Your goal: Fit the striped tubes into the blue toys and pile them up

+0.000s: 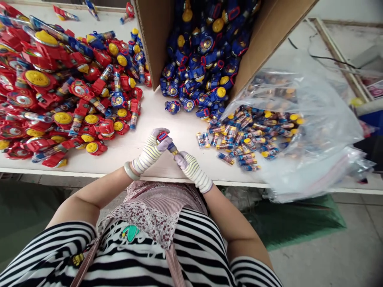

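My left hand (154, 149), in a striped glove with purple fingertips, is closed around a blue toy launcher (163, 138) with a red-rimmed part. From its lower right end sticks out a grey and yellowish section, and my right hand (191, 169), gloved alike, pinches there. Whatever small piece sits between the right fingers is mostly hidden. Both hands meet above the white table near its front edge. Right of them lie many small labelled tubes (233, 137) with yellow caps. Beyond the hands, blue toys of the same kind (194, 75) spill from a cardboard box (272, 44).
A large heap of red toys (38, 99) with yellow discs covers the left of the white table (149, 113), some blue ones among them. A clear plastic bag (320, 131) lies open on the right around the tubes. Green sacking (302, 219) lies below the table edge.
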`<state>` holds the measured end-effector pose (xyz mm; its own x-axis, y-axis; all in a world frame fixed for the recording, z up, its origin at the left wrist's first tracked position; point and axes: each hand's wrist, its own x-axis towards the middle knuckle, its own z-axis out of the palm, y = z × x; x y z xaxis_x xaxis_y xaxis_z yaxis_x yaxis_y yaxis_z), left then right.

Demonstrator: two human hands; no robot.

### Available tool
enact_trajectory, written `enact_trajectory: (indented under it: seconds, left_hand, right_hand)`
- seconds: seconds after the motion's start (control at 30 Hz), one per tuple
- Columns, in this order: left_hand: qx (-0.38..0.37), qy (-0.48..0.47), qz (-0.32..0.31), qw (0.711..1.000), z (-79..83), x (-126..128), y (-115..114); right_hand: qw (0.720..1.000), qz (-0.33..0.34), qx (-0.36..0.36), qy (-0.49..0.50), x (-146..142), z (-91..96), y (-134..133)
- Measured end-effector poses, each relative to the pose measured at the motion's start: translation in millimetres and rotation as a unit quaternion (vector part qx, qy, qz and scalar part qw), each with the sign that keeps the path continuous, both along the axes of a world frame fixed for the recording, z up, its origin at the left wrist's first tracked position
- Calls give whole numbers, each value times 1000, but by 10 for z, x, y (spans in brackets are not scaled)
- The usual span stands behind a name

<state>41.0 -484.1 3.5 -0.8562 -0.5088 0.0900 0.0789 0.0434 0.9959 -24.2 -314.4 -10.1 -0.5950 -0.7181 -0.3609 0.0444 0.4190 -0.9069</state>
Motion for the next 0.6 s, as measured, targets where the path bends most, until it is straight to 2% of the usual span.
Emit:
enact_trajectory:
  seconds: [0.03,0.07,0.1,0.17,0.23,0.33,0.4,0.47,0.5,0.53,0.57,0.6]
  left_hand:
    - [21,21,-14,999,-7,24,-3]
    - [37,41,-34,998,1,41,-23]
    - [47,56,-59,996,25,47,-62]
    - [36,57,-94,993,120,14,-181]
    - [6,48,-99,994,249,-66,-317]
    - [-31,91,-96,991,416,-197,-437]
    - [-48,143,-123,981,475,-259,-446]
    - [-63,160,-170,970,511,-330,-473]
    - [-81,146,-185,969,539,-386,-534]
    - [-109,126,-175,970,586,-460,-649]
    - [-145,111,-134,974,661,-546,-830]
    - [-184,114,-56,975,769,-635,-1083]
  right_hand:
    - [993,17,-39,-113,26,-19,-3]
    - [971,38,-80,-224,46,-40,-17]
    - [940,56,-115,-317,53,-58,-44]
    - [883,78,-164,-432,24,-61,-131]
    - [857,75,-198,-469,-46,-7,-234]
    - [846,69,-229,-476,-126,129,-341]
    - [840,87,-236,-481,-132,193,-371]
    - [853,104,-225,-460,-144,209,-383]
    - [876,100,-216,-419,-171,202,-382]
    - [911,83,-202,-348,-220,187,-374]
    - [947,56,-187,-257,-292,167,-355]
    - [971,25,-172,-162,-385,142,-321]
